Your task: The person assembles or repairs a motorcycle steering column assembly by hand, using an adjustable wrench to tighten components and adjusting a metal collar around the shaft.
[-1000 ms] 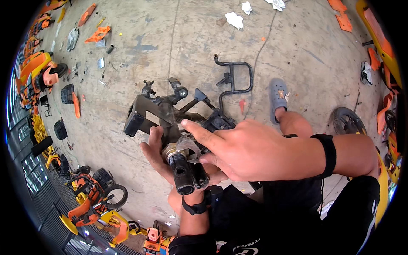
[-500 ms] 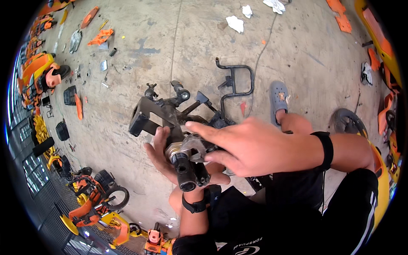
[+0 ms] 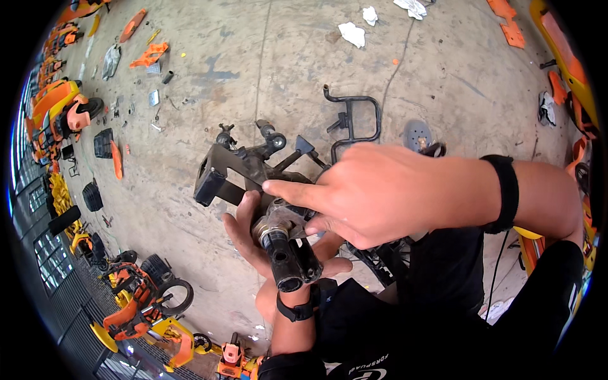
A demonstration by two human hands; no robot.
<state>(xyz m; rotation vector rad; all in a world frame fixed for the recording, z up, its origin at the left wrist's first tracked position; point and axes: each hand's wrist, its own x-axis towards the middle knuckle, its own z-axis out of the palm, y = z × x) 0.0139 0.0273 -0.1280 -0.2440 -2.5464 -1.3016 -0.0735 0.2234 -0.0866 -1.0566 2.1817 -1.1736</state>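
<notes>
My left hand (image 3: 240,235) cradles a black metal frame (image 3: 246,166) from below, its fingers spread on either side of the tube end (image 3: 283,256). The open end of this tube points toward me, and a brass-coloured ring nut (image 3: 273,230) sits around it. A grey metal wrench head (image 3: 286,211) rests at the nut. My right hand (image 3: 405,190) is closed over the wrench, most of which it hides. Its index finger stretches along the far side, the tip by the frame, and the thumb lies beside the nut.
A bent black tube rack (image 3: 352,118) lies on the concrete floor beyond the frame. A grey clog (image 3: 418,135) is at its right. Orange and yellow small vehicles (image 3: 142,288) line the left side, with loose parts and a black crate (image 3: 103,144). White rags (image 3: 352,35) lie far ahead.
My right hand has moved slightly up and left with the wrench, which has turned about the nut. The frame has shifted a little. The clog has drawn back behind my hand.
</notes>
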